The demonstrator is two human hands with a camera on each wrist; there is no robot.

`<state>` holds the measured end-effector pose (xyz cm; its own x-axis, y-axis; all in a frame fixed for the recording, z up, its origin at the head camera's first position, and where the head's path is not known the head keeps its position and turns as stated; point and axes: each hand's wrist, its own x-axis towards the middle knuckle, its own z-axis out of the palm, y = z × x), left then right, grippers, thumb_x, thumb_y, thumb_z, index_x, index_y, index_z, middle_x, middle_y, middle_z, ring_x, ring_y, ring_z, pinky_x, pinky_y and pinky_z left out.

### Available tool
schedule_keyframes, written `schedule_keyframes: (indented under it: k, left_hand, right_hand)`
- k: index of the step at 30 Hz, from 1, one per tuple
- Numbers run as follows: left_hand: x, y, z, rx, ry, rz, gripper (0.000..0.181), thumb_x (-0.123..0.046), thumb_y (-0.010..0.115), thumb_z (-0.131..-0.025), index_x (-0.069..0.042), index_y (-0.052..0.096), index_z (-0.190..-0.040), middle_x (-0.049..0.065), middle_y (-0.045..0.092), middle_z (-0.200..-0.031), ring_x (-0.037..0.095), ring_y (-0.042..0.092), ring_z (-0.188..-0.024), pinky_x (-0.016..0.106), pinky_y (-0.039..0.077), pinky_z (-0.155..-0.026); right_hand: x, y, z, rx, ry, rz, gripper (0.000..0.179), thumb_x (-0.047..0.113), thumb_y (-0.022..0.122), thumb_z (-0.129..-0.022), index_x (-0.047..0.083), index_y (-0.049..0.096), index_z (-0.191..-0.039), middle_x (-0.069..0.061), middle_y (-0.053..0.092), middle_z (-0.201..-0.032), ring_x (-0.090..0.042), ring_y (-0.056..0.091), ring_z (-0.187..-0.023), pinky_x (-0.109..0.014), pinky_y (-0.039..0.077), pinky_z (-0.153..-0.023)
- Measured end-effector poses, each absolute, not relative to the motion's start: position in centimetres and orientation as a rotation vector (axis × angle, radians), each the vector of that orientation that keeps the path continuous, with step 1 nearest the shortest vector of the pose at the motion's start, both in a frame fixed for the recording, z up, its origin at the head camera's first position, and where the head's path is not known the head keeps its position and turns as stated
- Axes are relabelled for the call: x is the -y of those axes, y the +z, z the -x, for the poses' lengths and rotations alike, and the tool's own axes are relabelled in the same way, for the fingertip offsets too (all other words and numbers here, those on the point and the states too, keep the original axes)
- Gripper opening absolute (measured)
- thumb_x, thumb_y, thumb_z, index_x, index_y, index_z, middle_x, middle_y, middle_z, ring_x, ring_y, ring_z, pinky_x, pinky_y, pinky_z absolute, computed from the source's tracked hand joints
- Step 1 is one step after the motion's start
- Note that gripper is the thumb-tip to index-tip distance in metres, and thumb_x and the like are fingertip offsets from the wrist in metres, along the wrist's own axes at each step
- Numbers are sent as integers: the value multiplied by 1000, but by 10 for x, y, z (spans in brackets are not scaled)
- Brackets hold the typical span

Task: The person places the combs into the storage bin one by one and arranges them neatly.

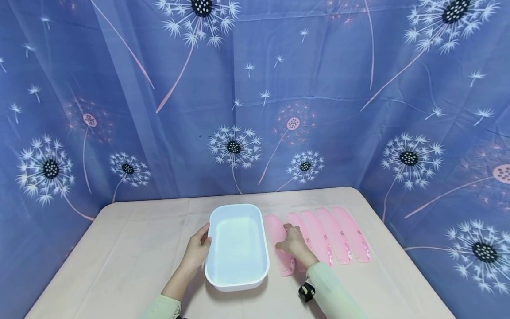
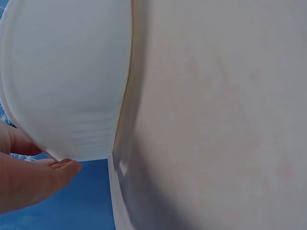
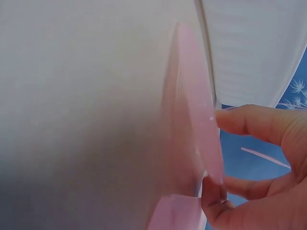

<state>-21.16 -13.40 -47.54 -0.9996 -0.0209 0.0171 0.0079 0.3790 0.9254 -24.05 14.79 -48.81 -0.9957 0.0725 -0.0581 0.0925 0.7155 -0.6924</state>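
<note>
A white rectangular plastic tub [image 1: 237, 248] with rounded corners stands on the table, bare inside. My left hand [image 1: 198, 248] holds its left side, thumb and fingers pinching the rim; the left wrist view shows the tub wall [image 2: 67, 81] and the fingertips at that rim. To the tub's right, my right hand [image 1: 295, 243] grips a long flat pink piece [image 1: 275, 230] with a rounded end. In the right wrist view this pink piece [image 3: 199, 96] stands tilted on edge between thumb and fingers, with fine lines along one side.
Several similar pink pieces [image 1: 334, 230], with small dark marks and shiny lower ends, lie side by side right of my right hand. The pale table [image 1: 131, 248] meets a blue dandelion-print curtain [image 1: 179, 155] at its back and sides.
</note>
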Motion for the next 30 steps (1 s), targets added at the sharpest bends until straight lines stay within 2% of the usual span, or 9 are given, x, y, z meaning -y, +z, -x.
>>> schedule_keyframes:
  k: [7, 10, 14, 23, 30]
  left_hand:
    - [134, -476, 211, 2614, -1732, -40, 50, 2, 42, -98, 3, 32, -147, 25, 34, -149, 41, 35, -135, 48, 34, -111]
    - [133, -476, 211, 2610, -1735, -26, 50, 3, 42, -97, 4, 31, -147, 25, 35, -149, 42, 35, -135, 48, 34, -111]
    - [133, -475, 210, 2611, -1736, -30, 50, 2, 42, -98, 4, 31, -147, 25, 35, -149, 42, 35, -135, 47, 34, -111]
    - [135, -476, 210, 2603, -1753, -29, 50, 2, 42, -98, 4, 31, -147, 25, 35, -149, 42, 35, -135, 48, 34, -111]
    - [135, -477, 211, 2603, -1744, -23, 50, 3, 42, -98, 6, 31, -146, 26, 34, -149, 43, 36, -135, 48, 35, -111]
  right_hand:
    - [-150, -487, 239, -2860, -1207, -67, 75, -3, 77, -66, -13, 43, -133, -33, 59, -113, -34, 64, -93, -41, 59, -80]
    - [-152, -487, 237, -2861, -1244, -39, 69, -5, 73, -70, -14, 43, -132, -24, 64, -92, -24, 61, -75, -33, 59, -66]
    - [-156, -485, 234, -2857, -1322, -20, 58, -6, 64, -75, -13, 47, -130, -12, 59, -76, -17, 56, -65, -26, 54, -55]
    - [-159, -482, 236, -2844, -1447, -51, 48, -9, 63, -77, -9, 56, -124, -5, 55, -72, -13, 51, -62, -22, 48, -52]
    - [-164, -477, 237, -2789, -1587, -73, 47, -10, 63, -75, -9, 57, -122, -8, 58, -75, -13, 52, -62, -20, 48, -50]
